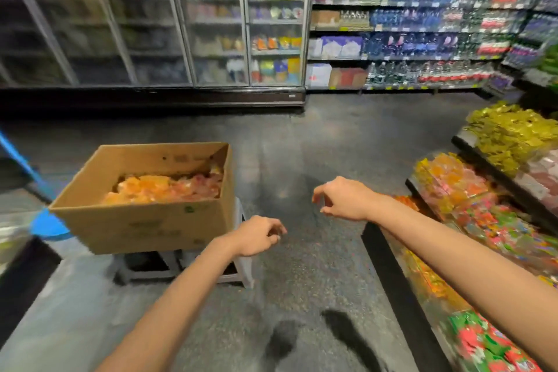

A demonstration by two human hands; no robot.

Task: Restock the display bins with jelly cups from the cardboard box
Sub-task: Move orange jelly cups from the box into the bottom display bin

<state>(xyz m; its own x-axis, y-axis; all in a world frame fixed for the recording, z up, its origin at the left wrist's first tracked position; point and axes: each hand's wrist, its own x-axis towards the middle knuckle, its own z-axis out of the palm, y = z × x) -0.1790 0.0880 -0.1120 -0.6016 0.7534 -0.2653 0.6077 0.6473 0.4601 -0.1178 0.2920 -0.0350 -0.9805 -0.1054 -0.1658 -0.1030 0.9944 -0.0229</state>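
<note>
So over on the left the cardboard box (145, 199) sat on a low grey stool (241, 260), top open, with a heap of orange and pinkish jelly cups (163, 189) filling the bottom part of it. Those looked like light little plastic cups, probably slick and a bit squishy with thin peel lids, so I'd guess scooping a loose handful from underneath or by the rims beats squeezing them hard. The left hand (258, 235) hung just beside the box's near right corner, not touching it, fingers loosely curled downward and holding nothing as far as I could see. The right hand (341, 199) was out over the bare floor between the box and the display, thumb and fingers slightly apart in a relaxed claw, also empty. Further right, the display bins (453, 187) already had orange and mixed-colour cups piled in, with a heap of gold-wrapped sweets (510, 133) above them.
</note>
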